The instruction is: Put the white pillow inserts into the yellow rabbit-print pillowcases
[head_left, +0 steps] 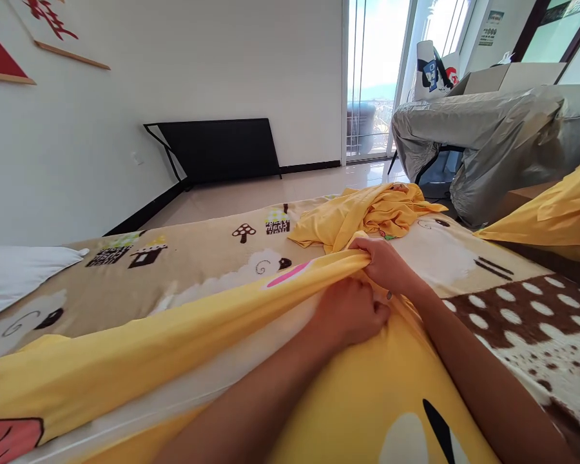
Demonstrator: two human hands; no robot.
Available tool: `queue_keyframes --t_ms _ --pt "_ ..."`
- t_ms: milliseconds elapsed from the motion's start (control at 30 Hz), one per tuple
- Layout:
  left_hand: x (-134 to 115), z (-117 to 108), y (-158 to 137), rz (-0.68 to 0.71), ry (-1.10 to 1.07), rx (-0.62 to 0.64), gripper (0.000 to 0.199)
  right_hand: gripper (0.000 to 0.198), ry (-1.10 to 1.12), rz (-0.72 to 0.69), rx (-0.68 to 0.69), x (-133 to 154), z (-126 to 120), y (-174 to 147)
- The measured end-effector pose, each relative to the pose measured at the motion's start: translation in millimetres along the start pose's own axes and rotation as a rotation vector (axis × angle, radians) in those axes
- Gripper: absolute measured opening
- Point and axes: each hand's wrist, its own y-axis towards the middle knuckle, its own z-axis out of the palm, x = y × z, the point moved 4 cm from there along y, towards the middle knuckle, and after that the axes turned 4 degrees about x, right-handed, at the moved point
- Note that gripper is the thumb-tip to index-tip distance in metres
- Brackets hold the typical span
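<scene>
A yellow duvet cover [125,335] with cartoon prints lies across the bed in front of me. Its side gapes, and a white quilt [251,351] shows in the gap. My right hand [384,263] is closed on the upper edge of the cover, near the far corner. Just below it, my left hand [350,310] makes a fist at the end of the gap, against the yellow cloth. Its fingertips are hidden, so whether it also grips the quilt cannot be told. Past my hands lies a crumpled yellow cloth [367,212].
A patterned blanket [207,248] covers the bed. At the left edge is a white pillow [24,274], and at the right more yellow fabric [555,209]. Beyond stand a black folded frame [217,151] against the wall and a table under silvery sheeting [473,122].
</scene>
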Motion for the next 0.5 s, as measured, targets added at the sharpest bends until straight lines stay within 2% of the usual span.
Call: queue_keyframes --t_ms 133,233,367,500 --pt "15 -2 11 -0.041 -0.231 -0.178 0.039 0.046 -0.040 -0.062 0.095 6 -6 -8" --pt "24 2 14 -0.112 -0.286 -0.223 0.042 0.057 -0.224 -0.005 -0.025 10 -13 -11" --pt "27 5 19 -0.220 -0.255 -0.175 0.039 0.043 -0.534 0.205 -0.232 14 -21 -14" --pt "30 6 30 -0.192 -0.239 -0.133 0.039 0.034 -0.599 0.218 -0.280 17 -24 -15"
